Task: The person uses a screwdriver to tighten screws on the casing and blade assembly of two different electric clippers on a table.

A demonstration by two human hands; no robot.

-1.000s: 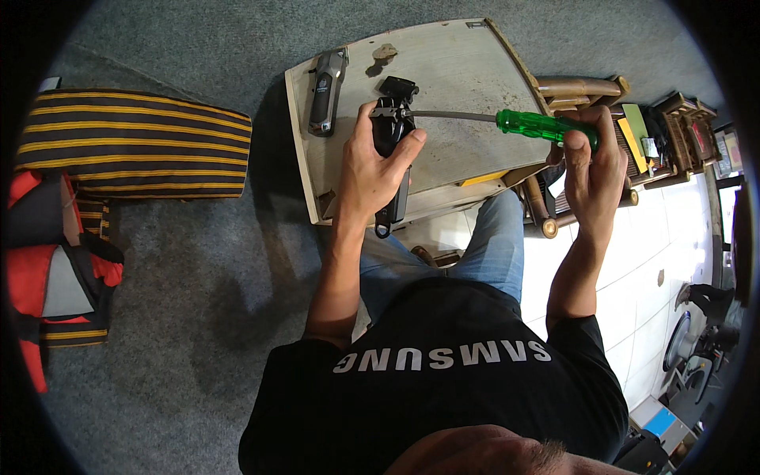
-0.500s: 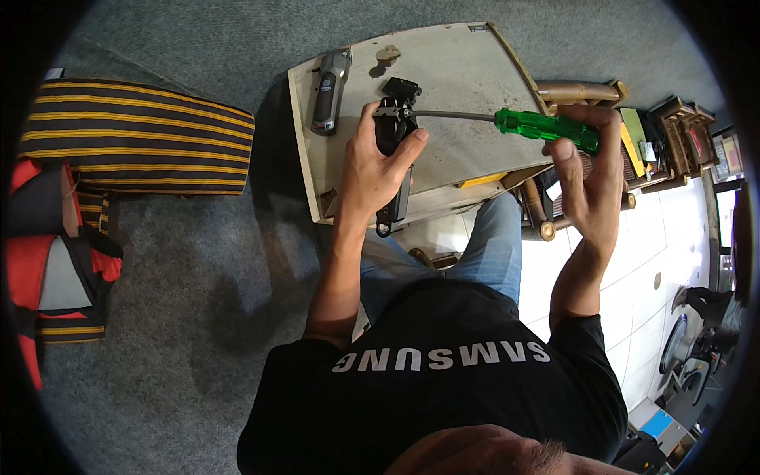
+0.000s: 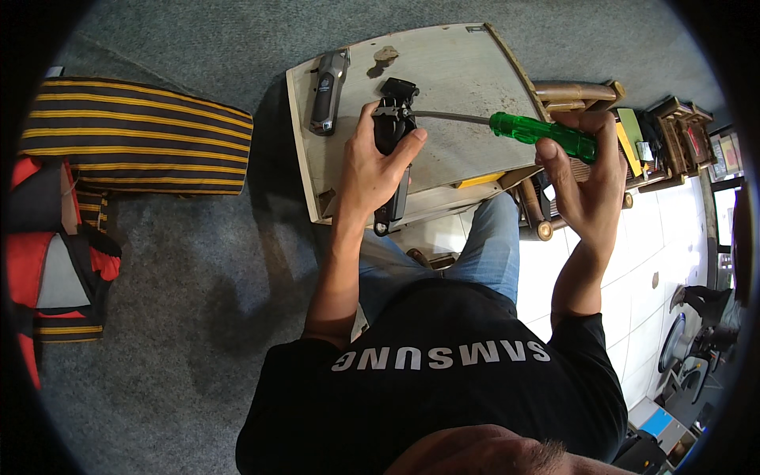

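Table [image 3: 467, 87]: pale top, worn surface; upper centre of the frame.
Table, upper left corner: grey clipper [image 3: 326, 93], lying lengthwise near the left edge, slightly tilted.
Table, upper part: brown patch [image 3: 386, 55], right of the clipper; stain or loose piece cannot be told.
Table, right half: dark specks [image 3: 500, 84], scattered over the surface.
Carpet [image 3: 182, 285]: grey; left and top of the frame; carries a black bench with yellow stripes [image 3: 150, 136].
Bench, far left: red, black and grey fabric item [image 3: 25, 273], on or against it.
Tiled floor [image 3: 633, 277]: white; right of the frame.

Trimmer [image 3: 326, 95] on table [image 3: 463, 79], device [image 3: 386, 136] right of it, screwdriver [image 3: 522, 129] farther right
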